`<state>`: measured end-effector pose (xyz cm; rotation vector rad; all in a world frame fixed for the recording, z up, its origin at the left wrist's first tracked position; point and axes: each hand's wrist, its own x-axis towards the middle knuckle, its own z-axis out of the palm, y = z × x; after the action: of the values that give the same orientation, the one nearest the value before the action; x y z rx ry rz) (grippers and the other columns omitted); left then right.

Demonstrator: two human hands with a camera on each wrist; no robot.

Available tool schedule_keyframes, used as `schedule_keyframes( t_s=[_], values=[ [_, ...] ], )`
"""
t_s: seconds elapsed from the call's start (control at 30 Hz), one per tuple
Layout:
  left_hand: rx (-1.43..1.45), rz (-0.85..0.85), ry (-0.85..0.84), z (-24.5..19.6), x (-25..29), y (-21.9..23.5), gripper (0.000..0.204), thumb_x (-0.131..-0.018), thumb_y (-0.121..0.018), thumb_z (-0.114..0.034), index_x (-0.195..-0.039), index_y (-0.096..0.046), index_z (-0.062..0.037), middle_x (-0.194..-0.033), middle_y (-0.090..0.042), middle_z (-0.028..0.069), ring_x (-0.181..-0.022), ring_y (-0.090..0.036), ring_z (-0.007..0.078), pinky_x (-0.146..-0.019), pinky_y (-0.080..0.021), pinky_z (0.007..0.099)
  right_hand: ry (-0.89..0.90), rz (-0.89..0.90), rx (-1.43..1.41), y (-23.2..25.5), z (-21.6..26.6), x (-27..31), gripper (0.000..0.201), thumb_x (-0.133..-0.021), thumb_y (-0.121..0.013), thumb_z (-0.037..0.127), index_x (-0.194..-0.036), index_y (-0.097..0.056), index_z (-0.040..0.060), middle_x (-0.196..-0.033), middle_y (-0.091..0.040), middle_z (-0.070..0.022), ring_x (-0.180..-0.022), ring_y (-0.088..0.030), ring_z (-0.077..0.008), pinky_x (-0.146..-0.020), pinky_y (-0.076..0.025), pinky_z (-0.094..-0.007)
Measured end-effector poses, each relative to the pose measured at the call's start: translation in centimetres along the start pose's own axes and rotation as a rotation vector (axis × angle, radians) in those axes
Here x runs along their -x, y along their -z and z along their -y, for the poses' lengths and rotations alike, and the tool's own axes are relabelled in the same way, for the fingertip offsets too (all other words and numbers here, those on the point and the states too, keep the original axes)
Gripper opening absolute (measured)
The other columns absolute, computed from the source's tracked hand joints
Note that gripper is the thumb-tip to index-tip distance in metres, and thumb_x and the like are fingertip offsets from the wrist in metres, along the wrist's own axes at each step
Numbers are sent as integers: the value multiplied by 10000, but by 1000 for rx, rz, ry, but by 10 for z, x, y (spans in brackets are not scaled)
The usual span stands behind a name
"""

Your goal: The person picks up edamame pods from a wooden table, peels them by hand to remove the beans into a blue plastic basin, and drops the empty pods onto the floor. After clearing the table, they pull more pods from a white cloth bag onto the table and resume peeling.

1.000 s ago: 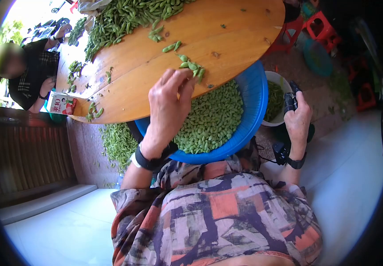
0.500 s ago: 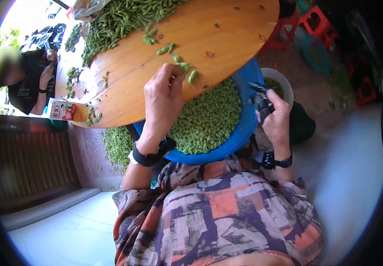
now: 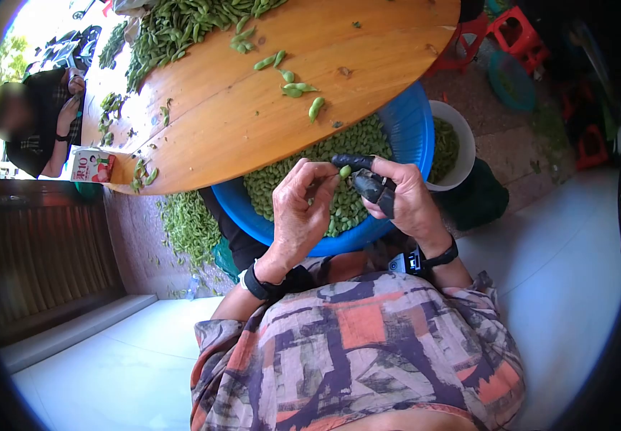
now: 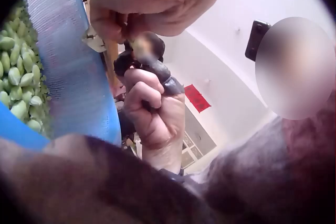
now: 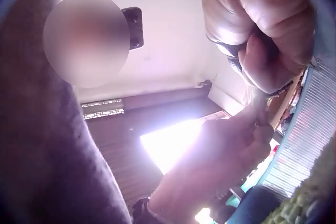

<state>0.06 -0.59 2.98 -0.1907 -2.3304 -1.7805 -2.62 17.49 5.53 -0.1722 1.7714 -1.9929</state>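
Observation:
In the head view, my left hand (image 3: 303, 201) pinches a green soybean pod (image 3: 345, 172) between thumb and forefinger, above the blue basin (image 3: 425, 122). My right hand (image 3: 407, 197) meets it from the other side, its black-covered thumb and forefinger around the pod's end. The black finger covers (image 3: 375, 188) show dark and shiny. Shelled green soybeans (image 3: 361, 140) fill much of the basin. In the left wrist view, the right hand's lower fingers (image 4: 144, 92) are curled toward the palm, and the left fingers hide most of the pod.
A wooden table (image 3: 224, 122) overhangs the basin, with a heap of pods (image 3: 174, 39) and several loose pods (image 3: 315, 109) on it. A white bucket (image 3: 465, 144) stands right of the basin. Another person (image 3: 45, 122) sits at the table's left, beside a printed carton (image 3: 93, 167).
My left hand has left the tabletop with a pod and come back over the basin. My right hand has swung left from beside the bucket, and the two hands now meet.

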Motion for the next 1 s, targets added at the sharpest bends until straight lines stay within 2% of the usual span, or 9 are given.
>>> schedule_keyframes(
  t_s=[0.07, 0.23, 0.37, 0.43, 0.5, 0.57, 0.7, 0.9, 1.0],
  values=[
    [6, 8, 26, -4, 1, 0, 52, -936, -591, -10, -889, -608, -24, -744, -554, -33, -664, -511, 61, -563, -379, 204, 65, 0, 32, 2, -8, -2, 205, -903, -564, 190, -770, -582, 35, -627, -518, 34, -554, -481, -16, -484, -376, -197],
    [912, 224, 635, 2, -2, 9, 64, -962, -588, -87, -917, -584, -42, -725, -547, -10, -573, -439, 78, -520, -333, 221, 38, 7, -26, 1, -11, -2, 240, -880, -540, 257, -784, -588, 42, -633, -517, 32, -557, -475, -20, -488, -373, -197],
    [1091, 264, 719, 13, -1, 0, 86, -963, -600, -115, -911, -590, -49, -732, -548, -24, -551, -423, 76, -501, -311, 223, 78, 12, -61, 0, -15, 0, 154, -871, -529, 149, -856, -613, 21, -689, -527, 7, -597, -498, -52, -519, -397, -222],
    [734, 213, 603, 8, 0, -2, 106, -957, -616, -127, -901, -596, -40, -717, -549, -20, -550, -433, 83, -500, -327, 233, 113, -38, 59, -2, -16, 0, 128, -859, -532, 97, -885, -616, 5, -714, -536, -23, -616, -520, -90, -535, -416, -244],
    [379, 157, 472, 5, -1, -1, 126, -951, -632, -138, -890, -601, -31, -703, -550, -16, -548, -443, 89, -499, -343, 242, 506, -191, 539, -4, -17, -3, 116, -810, -561, -2, -913, -609, -22, -782, -553, -121, -678, -577, -246, -587, -465, -328],
    [-270, 66, 27, 4, -1, 3, 164, -936, -665, -181, -922, -610, -26, -682, -542, -30, -575, -487, 71, -501, -392, 251, 526, -217, 628, -9, -17, -1, 145, -783, -574, -25, -924, -607, -24, -807, -545, -152, -718, -576, -312, -614, -473, -364],
    [206, 291, 437, -1, -2, 4, 249, -977, -612, -240, -863, -550, -27, -629, -531, -14, -562, -493, 54, -489, -386, 220, 543, -245, 778, -17, -19, 4, 253, -771, -590, -42, -1020, -634, -31, -858, -574, -174, -797, -596, -367, -686, -488, -383],
    [484, 381, 496, 3, -5, 10, 252, -1027, -507, -204, -840, -518, -35, -678, -556, 17, -530, -480, 58, -458, -350, 209, 451, -136, 491, -7, -11, -3, 199, -745, -570, -60, -934, -617, -18, -806, -561, -174, -722, -589, -331, -604, -450, -362],
    [472, 484, 516, 6, -5, 14, 194, -1025, -480, -171, -918, -514, -12, -712, -527, 5, -583, -454, 53, -497, -353, 213, 8, -56, 304, -3, -12, -1, 147, -770, -563, -42, -909, -609, -26, -802, -560, -180, -716, -583, -335, -615, -445, -375]
  ],
)
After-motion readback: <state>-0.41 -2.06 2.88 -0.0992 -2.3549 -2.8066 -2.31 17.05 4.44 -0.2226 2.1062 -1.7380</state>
